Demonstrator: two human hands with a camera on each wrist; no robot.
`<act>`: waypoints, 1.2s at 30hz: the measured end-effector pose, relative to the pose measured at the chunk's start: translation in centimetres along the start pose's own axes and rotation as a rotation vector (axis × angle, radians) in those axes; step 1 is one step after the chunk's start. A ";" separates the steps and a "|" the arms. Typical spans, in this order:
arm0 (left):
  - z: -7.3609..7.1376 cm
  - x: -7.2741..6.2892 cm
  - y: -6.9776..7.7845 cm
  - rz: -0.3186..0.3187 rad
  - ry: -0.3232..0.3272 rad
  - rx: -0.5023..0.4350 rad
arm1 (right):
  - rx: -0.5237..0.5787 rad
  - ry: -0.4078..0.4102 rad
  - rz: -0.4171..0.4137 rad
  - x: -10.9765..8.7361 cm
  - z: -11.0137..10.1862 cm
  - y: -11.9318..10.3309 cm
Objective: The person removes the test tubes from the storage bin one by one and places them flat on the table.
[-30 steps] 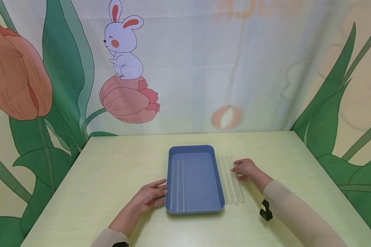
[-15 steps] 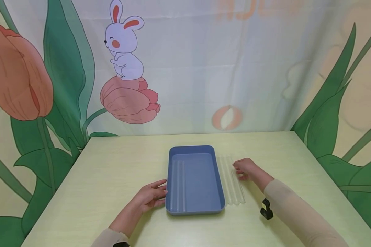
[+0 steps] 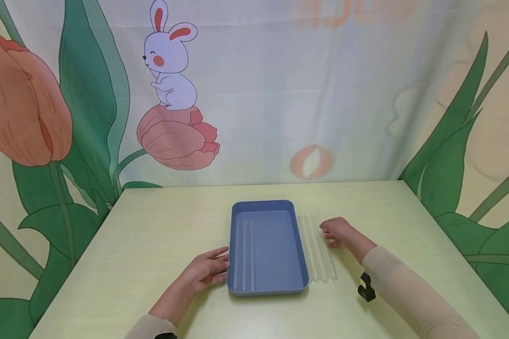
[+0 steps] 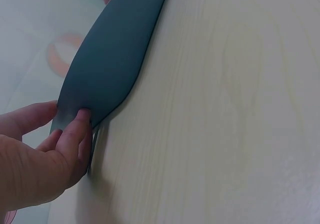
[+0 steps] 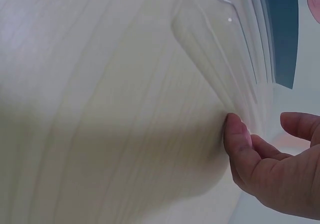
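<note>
Upright against the left wall of a blue rectangular tray (image 3: 275, 249), my left hand (image 3: 208, 269) touches its outer side with the fingertips, which also shows in the left wrist view. Clear test tubes (image 3: 248, 256) lie side by side along the left inside of the tray. To its right, several more clear test tubes (image 3: 318, 256) lie on the table, rounded ends towards me. My right hand (image 3: 337, 230) is beside the outermost one. In the right wrist view its fingertips (image 5: 242, 136) touch that tube's outer side, while another finger (image 5: 297, 124) stands apart from it.
A pale wood-grain table (image 3: 165, 221) carries everything. Behind it hangs a printed curtain (image 3: 254, 94) with a rabbit and tulips. A black strap clip (image 3: 366, 287) hangs from the right sleeve.
My right hand's fingers have drawn slightly right, off the top of the outermost test tube to its side. The left hand and the tray have stayed in place.
</note>
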State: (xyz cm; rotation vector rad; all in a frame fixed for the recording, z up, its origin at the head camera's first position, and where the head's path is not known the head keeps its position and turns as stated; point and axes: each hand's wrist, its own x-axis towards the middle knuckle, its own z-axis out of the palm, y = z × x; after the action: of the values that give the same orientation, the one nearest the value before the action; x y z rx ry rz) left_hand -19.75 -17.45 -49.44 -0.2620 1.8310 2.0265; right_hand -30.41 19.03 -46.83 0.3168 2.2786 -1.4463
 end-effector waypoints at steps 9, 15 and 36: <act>0.1 0.0 0.0 -0.009 0.011 -0.005 | -0.018 -0.011 -0.007 0.0 -0.6 0.2; 0.2 -0.1 0.1 -0.009 0.014 -0.006 | -0.003 -0.042 -0.045 -0.9 -1.8 -0.4; 0.0 -0.2 0.1 -0.019 0.005 -0.006 | 0.088 -0.094 -0.180 -4.3 -3.8 -5.4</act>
State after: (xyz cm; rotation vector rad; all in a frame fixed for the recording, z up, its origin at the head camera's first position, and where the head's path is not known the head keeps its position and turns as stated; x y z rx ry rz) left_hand -19.65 -17.49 -49.25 -0.2857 1.8187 2.0204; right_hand -29.66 20.23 -39.11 0.0693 2.2195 -1.6180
